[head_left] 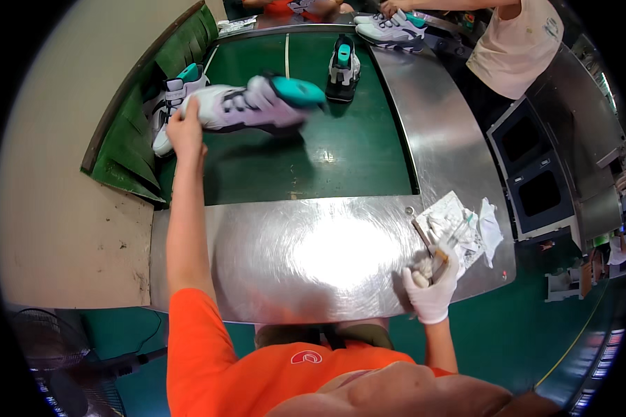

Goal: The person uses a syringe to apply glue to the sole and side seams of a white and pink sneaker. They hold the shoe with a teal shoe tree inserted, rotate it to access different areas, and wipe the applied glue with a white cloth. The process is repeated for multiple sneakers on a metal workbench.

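Observation:
My bare left hand point(186, 132) is closed on the toe of a white and lilac sneaker point(250, 108) with a teal lining. The shoe hangs level above the green belt point(327, 160), its heel pointing right and smeared by motion. At the right, my white-gloved right hand point(431, 285) is closed round a slim tool point(444, 251) with a yellow-brown part and a pale, blurred end; its kind is unclear. The hand is over the metal ledge point(271, 264), beside white crumpled cloths point(452, 215) and a thin dark stick-like tool point(421, 236).
Another sneaker point(343, 73) stands on the belt, heel toward me. More shoes point(177, 97) lean by the green flap curtain point(129, 149) at left. At the far right, a co-worker point(515, 52) handles a pair of sneakers point(393, 31). A fan point(55, 344) stands at lower left.

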Demonstrator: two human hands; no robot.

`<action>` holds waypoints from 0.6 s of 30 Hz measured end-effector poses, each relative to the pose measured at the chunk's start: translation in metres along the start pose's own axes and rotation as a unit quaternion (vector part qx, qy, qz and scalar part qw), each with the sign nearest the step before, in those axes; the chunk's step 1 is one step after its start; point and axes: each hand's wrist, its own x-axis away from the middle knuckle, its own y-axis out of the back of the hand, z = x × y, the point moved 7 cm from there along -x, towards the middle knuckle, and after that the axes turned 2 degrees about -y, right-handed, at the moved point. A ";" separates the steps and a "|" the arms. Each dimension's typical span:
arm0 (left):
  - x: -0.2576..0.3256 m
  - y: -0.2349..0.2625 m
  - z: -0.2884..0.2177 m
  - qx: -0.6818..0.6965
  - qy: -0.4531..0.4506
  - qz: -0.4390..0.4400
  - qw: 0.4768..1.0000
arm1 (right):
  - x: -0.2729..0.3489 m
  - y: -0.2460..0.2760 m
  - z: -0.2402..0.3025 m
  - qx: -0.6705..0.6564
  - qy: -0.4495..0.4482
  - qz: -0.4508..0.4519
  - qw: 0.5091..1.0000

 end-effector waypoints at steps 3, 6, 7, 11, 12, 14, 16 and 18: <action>-0.052 0.049 0.101 -0.031 0.025 -0.102 0.994 | 0.009 -0.003 -0.012 0.070 0.062 -0.014 0.996; -0.043 0.051 0.126 -0.103 0.148 0.003 0.984 | 0.003 -0.002 -0.013 0.084 0.070 -0.003 0.994; -0.045 0.046 0.125 -0.204 0.162 0.054 0.964 | 0.005 -0.003 -0.020 0.066 0.044 0.003 0.997; -0.041 -0.052 0.027 -0.751 -0.255 0.170 0.584 | 0.005 -0.002 -0.025 0.024 0.007 0.020 0.999; -0.032 -0.093 0.007 -0.692 -0.293 0.166 0.639 | 0.005 -0.001 -0.024 0.031 0.009 0.023 0.999; -0.005 -0.197 -0.032 -0.579 -0.333 0.243 0.704 | 0.003 0.002 -0.021 0.027 -0.005 0.024 0.999; -0.002 -0.288 -0.030 -0.502 -0.332 0.296 0.742 | 0.001 0.003 -0.021 0.015 -0.005 0.030 0.999; -0.009 -0.363 -0.013 -0.489 -0.289 0.283 0.773 | -0.001 0.002 -0.019 0.022 -0.011 0.036 0.999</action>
